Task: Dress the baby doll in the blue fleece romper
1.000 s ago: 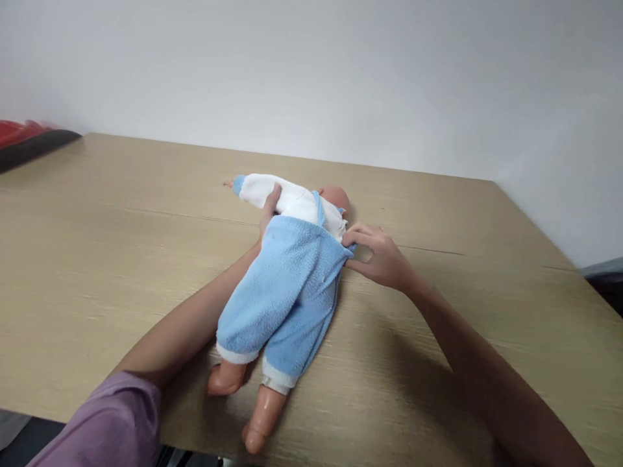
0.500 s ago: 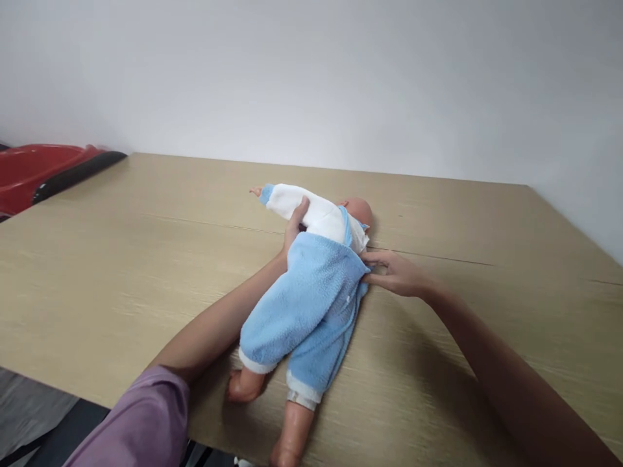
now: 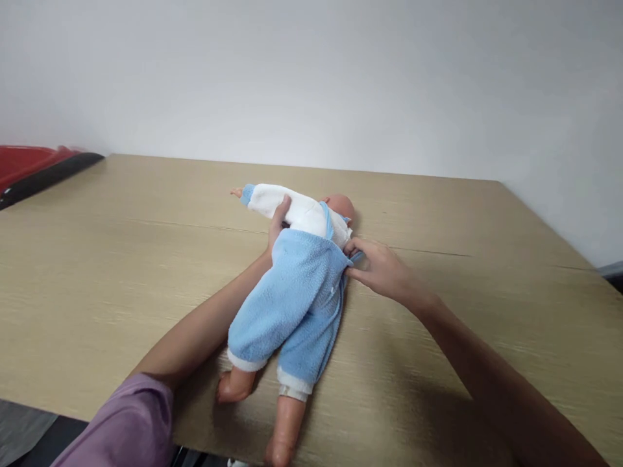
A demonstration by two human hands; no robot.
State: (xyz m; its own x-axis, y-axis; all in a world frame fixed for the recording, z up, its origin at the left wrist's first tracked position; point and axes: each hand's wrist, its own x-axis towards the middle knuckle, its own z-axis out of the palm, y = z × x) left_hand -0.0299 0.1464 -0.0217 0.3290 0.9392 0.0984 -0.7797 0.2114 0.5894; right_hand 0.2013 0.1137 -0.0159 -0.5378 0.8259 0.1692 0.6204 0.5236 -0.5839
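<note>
One bald, pinkish-brown plastic baby doll [image 3: 294, 305] lies on one light wood-grain desk [image 3: 146, 279], around the middle of its width, slanting: head [image 3: 341, 206] toward the far edge, well apart from it, legs reaching down to the near edge. Face is hidden.

Doll wears two main garments: one white long-sleeved cloth top [image 3: 277, 201] with light-blue trim, and one pair of light-blue fleece trousers [image 3: 287, 285] with white cuffs, two legs. Two bare feet show below the cuffs; the one on the right sits at the desk's near edge. One doll arm visible, stretched toward the desk's left edge, small hand [image 3: 237, 192] poking from a blue cuff.

Two hands, both on the doll. Left hand [image 3: 277, 227] grips the doll's side under the outstretched arm, thumb up over the white cloth; remaining fingers out of sight, so can't tell how tightly they close. Right hand [image 3: 382, 267] pinches the trousers' waist corner, thumb and index fingertips together on the fleece, small gap behind them.

Others: one purple sleeve [image 3: 126, 425] on the left arm, one red object [image 3: 29, 162] with a black edge beyond the desk's far left corner, one pale wall [image 3: 311, 78] behind the far edge.
</note>
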